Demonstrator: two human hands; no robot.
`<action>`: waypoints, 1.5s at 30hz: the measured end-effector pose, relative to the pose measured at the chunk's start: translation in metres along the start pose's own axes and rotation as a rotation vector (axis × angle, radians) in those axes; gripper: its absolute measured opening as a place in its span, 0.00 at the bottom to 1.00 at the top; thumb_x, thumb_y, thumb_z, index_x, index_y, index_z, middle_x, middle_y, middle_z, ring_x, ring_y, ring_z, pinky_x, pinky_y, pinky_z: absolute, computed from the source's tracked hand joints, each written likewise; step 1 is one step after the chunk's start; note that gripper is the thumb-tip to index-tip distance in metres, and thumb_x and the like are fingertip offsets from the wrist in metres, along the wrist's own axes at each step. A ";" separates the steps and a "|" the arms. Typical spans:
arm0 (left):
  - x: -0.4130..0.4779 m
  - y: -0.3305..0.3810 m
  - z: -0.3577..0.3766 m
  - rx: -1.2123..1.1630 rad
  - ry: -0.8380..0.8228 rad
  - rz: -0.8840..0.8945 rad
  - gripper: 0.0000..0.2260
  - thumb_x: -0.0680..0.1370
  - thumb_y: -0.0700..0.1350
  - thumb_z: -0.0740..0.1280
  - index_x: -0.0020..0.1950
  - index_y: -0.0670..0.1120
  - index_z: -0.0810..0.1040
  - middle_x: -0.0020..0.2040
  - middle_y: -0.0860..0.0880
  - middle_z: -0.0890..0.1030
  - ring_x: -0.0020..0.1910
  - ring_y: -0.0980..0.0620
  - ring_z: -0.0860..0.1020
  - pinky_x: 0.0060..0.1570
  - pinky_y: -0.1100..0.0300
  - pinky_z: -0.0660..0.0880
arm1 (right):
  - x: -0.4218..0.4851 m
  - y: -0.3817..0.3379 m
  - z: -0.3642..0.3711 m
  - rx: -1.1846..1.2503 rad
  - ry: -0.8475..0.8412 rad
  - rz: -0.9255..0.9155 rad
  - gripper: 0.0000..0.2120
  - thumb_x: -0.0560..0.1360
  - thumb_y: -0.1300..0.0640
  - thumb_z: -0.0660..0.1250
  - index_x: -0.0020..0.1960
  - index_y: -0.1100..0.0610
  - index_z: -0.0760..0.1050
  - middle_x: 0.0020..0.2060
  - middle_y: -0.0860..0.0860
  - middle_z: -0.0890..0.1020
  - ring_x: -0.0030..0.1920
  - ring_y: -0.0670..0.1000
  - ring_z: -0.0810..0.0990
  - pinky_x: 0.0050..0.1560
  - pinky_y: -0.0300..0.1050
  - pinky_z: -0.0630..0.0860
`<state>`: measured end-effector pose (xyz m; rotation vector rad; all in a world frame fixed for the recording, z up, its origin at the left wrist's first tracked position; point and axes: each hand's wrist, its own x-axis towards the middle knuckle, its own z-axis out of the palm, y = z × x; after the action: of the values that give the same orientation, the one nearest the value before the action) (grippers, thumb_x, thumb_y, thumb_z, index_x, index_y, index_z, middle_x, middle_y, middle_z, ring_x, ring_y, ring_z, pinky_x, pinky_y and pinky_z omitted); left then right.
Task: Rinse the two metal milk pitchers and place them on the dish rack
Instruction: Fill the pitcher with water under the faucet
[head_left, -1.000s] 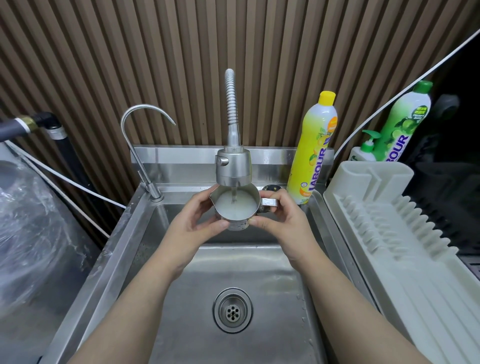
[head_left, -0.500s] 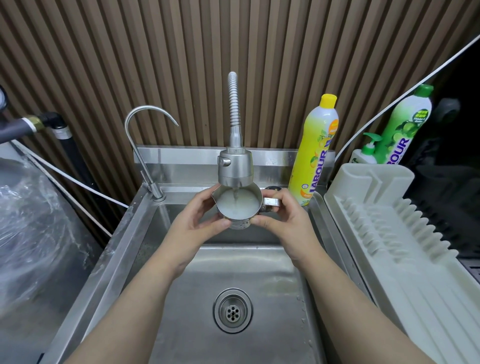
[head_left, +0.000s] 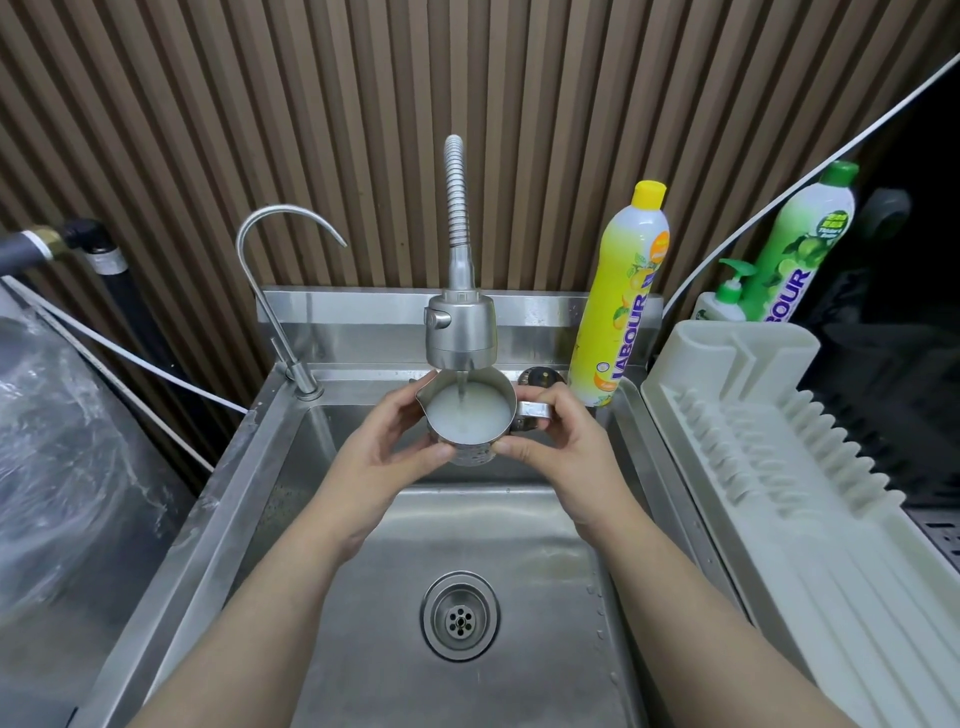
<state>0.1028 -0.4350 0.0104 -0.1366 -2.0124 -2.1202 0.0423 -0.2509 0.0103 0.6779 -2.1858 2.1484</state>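
A small metal milk pitcher (head_left: 470, 452) is held upright under the spray head of the flexible faucet (head_left: 460, 332), over the steel sink (head_left: 270, 483). Water streams into it and the liquid inside looks cloudy white. My left hand (head_left: 387, 452) wraps its left side near the spout. My right hand (head_left: 563, 441) grips the right side at the handle. A second pitcher is not in view. The white plastic dish rack (head_left: 769, 483) stands to the right of the sink with nothing on it.
A thin gooseneck tap (head_left: 270, 291) rises at the sink's back left. A yellow dish soap bottle (head_left: 621, 306) stands at the back right corner, with a green bottle (head_left: 802, 249) and a pump bottle (head_left: 724, 301) behind the rack. The drain (head_left: 460, 616) sits mid-basin. Plastic sheeting (head_left: 57, 447) lies left.
Both hands keep the pitcher under the running water. The camera view has shifted slightly; the pitcher looks a little fuller.
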 end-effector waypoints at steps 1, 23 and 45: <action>0.000 -0.001 0.000 0.004 -0.001 -0.001 0.26 0.69 0.33 0.71 0.63 0.55 0.74 0.63 0.56 0.78 0.65 0.62 0.73 0.54 0.73 0.73 | 0.000 0.000 0.000 0.001 -0.001 0.005 0.20 0.64 0.64 0.76 0.48 0.43 0.78 0.45 0.32 0.81 0.53 0.43 0.76 0.55 0.44 0.73; 0.000 -0.002 -0.003 -0.011 0.010 0.014 0.27 0.68 0.35 0.72 0.61 0.59 0.75 0.61 0.61 0.80 0.65 0.64 0.73 0.54 0.74 0.72 | 0.000 -0.008 0.006 0.023 0.018 0.058 0.19 0.60 0.58 0.77 0.46 0.40 0.79 0.47 0.37 0.82 0.53 0.57 0.77 0.60 0.59 0.75; -0.002 -0.003 -0.003 0.004 -0.001 0.008 0.26 0.68 0.37 0.72 0.62 0.57 0.75 0.64 0.57 0.79 0.67 0.61 0.72 0.54 0.73 0.73 | -0.003 -0.004 0.002 0.012 -0.002 0.051 0.19 0.64 0.65 0.76 0.47 0.47 0.77 0.44 0.29 0.80 0.41 0.34 0.74 0.49 0.34 0.70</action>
<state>0.1045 -0.4382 0.0071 -0.1441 -2.0129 -2.1119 0.0467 -0.2521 0.0136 0.6323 -2.2165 2.1874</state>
